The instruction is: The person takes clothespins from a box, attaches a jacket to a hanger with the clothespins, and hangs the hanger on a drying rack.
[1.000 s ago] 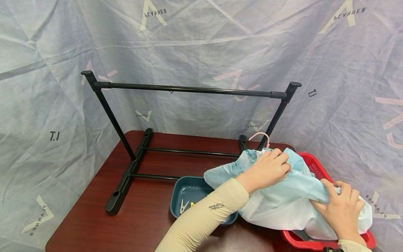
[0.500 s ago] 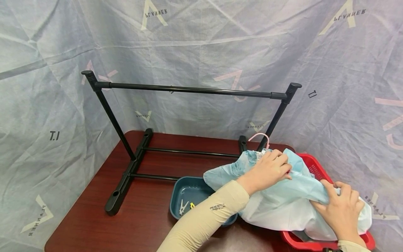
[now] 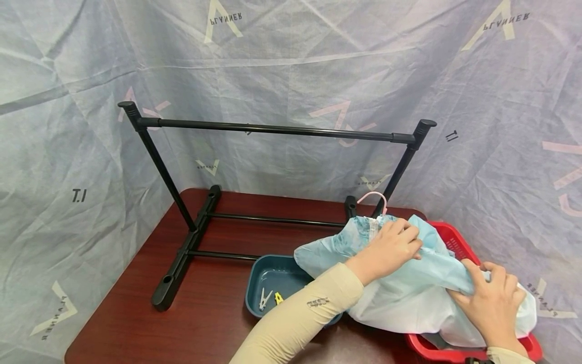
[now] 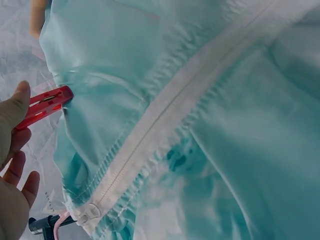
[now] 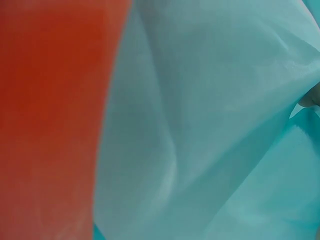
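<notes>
A light blue and white zip jacket [image 3: 409,303] lies bunched over a red basket, and a pink hanger [image 3: 381,196] pokes its hook out at the collar. My left hand [image 3: 388,250] is at the jacket's upper part. In the left wrist view its thumb and a finger pinch a red clothespin [image 4: 47,104], whose tip is on the cloth's edge beside the white zipper [image 4: 150,125]. With thumb and fingers, my right hand [image 3: 493,298] grips the jacket's lower part above the basket. Blue fabric [image 5: 200,125] fills much of the right wrist view, hiding most of that hand.
The red basket [image 3: 454,240] stands at the table's right, mostly covered. A blue tray [image 3: 254,275] with a white clothespin [image 3: 264,299] and a yellow clothespin [image 3: 278,298] sits left of the jacket, partly behind my left forearm. Behind them stands a black rack [image 3: 273,129] with a crossbar.
My left hand has shifted slightly right and down, uncovering more of the yellow clothespin and the zipper. The hanger hook has moved a touch left. My right hand stays in place.
</notes>
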The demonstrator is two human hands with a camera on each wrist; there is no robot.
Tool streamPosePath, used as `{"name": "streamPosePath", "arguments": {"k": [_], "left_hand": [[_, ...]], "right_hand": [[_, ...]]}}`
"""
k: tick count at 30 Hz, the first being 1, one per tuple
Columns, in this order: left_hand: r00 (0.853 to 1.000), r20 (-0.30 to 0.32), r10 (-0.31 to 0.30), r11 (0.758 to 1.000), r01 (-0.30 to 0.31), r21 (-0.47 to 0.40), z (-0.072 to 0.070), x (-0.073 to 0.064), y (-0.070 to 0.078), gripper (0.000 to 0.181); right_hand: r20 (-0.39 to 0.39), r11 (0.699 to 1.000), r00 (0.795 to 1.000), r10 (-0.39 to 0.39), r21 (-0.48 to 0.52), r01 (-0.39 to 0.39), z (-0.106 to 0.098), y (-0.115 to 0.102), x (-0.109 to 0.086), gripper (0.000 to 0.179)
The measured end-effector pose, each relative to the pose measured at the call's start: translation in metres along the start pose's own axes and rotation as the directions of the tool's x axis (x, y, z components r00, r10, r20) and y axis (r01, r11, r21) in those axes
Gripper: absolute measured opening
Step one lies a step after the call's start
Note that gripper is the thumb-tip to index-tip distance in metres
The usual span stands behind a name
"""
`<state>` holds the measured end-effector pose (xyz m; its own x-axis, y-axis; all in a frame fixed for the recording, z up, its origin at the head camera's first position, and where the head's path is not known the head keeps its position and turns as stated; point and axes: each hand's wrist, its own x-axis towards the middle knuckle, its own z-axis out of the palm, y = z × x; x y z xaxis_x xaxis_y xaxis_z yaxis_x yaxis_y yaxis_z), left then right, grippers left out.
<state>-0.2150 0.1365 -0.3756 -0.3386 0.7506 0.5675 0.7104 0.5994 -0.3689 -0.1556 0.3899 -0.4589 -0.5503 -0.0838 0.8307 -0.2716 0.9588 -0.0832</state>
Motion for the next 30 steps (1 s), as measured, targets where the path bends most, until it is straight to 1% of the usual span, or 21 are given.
{"name": "streamPosePath", "arguments": {"k": [2, 4, 10, 13, 19, 24, 30], "left_hand": [[1.0, 0.012, -0.004, 1.0, 0.004, 0.006, -0.0002, -0.0003, 0.0008, 0.026], [1.0, 0.01, -0.009, 1.0, 0.009, -0.004, 0.0004, -0.0006, 0.0013, 0.027], [0.999, -0.043, -0.018, 0.998, 0.015, -0.06, 0.0029, -0.0018, 0.001, 0.026], [0.998, -0.062, -0.02, 0.997, 0.016, -0.073, 0.0044, -0.0021, 0.001, 0.027], [0.998, -0.059, -0.026, 0.997, 0.022, -0.076, 0.0042, -0.0029, 0.0012, 0.029], [0.998, -0.064, -0.029, 0.997, 0.024, -0.074, 0.0036, -0.004, 0.0007, 0.028], [0.998, -0.047, -0.045, 0.994, 0.04, -0.102, 0.0043, -0.008, -0.0013, 0.038]], "right_hand": [[0.002, 1.0, 1.0, 0.0, 0.0, 0.0, -0.0004, -0.0003, 0.0, 0.077], [0.008, 1.0, 1.0, 0.003, 0.0, -0.002, -0.0011, -0.0004, -0.0002, 0.077], [0.007, 1.0, 1.0, 0.005, -0.008, -0.005, -0.001, 0.0005, -0.0005, 0.077], [0.01, 1.0, 1.0, 0.007, -0.007, -0.007, -0.0012, 0.0003, -0.0009, 0.077], [0.023, 1.0, 1.0, 0.008, 0.001, -0.008, -0.0017, -0.0001, -0.0022, 0.079], [0.018, 1.0, 1.0, 0.008, 0.005, -0.008, -0.0007, 0.0008, -0.0024, 0.079], [0.004, 1.0, 1.0, 0.005, 0.021, -0.006, 0.0001, 0.0022, -0.0033, 0.079]]}}
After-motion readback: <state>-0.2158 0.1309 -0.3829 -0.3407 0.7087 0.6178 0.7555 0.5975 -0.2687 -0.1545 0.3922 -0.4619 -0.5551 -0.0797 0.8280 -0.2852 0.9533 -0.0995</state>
